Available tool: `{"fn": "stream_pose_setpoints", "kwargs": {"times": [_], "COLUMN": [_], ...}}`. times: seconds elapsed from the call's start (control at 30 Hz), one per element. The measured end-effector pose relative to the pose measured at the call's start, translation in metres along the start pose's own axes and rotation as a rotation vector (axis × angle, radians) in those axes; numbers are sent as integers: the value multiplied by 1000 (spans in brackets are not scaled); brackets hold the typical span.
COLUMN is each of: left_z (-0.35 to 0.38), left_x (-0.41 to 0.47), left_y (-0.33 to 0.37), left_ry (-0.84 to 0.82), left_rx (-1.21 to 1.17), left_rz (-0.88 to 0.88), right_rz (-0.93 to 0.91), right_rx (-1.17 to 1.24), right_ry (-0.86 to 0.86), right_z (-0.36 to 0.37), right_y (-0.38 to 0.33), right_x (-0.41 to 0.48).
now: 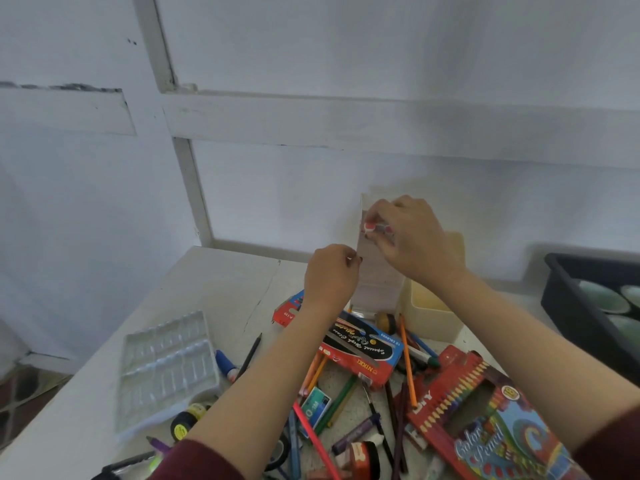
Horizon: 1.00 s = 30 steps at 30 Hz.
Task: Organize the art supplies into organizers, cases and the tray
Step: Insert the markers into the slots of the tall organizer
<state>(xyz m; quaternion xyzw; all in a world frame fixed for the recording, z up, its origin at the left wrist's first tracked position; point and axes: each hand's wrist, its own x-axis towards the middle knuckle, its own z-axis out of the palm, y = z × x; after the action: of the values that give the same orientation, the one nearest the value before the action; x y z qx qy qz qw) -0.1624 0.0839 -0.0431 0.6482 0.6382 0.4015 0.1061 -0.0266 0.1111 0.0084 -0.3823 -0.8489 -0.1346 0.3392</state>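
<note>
Fingertips [375, 220] of the right hand [412, 237] pinch a small red-and-white item [370, 228] at the upper part of a tall clear organizer [377, 282], which stands at the far side of the white table [214, 282]. The left hand [330, 275], fingers curled, sits against the organizer's left edge; whether it grips the organizer I cannot tell. Just right stands a cream bin [433, 323], with a black tray [561, 299] far right. Nearer lie a crayon box [363, 344], a colour pencil box [485, 420], loose pencils [407, 358] and, to the left, a clear palette [166, 368].

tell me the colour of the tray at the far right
The tray is black, clearest in the head view.
</note>
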Motion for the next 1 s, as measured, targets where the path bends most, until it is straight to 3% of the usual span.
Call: {"fn": "stream_pose_setpoints", "kwargs": {"times": [0.5, 0.87, 1.0], "left_z": [-2, -28, -49], "left_x": [4, -24, -55], "left_y": [-1, -26, -52], "left_ry": [17, -112, -131], "left_rx": [50, -5, 17], "left_rz": [70, -15, -39], "right_rz": [33, -25, -96], "right_rx": [-12, -57, 81], "right_ry": [31, 55, -119], "right_z": [19, 10, 16], "right_y": [8, -18, -49], "right_x": [2, -20, -50]}}
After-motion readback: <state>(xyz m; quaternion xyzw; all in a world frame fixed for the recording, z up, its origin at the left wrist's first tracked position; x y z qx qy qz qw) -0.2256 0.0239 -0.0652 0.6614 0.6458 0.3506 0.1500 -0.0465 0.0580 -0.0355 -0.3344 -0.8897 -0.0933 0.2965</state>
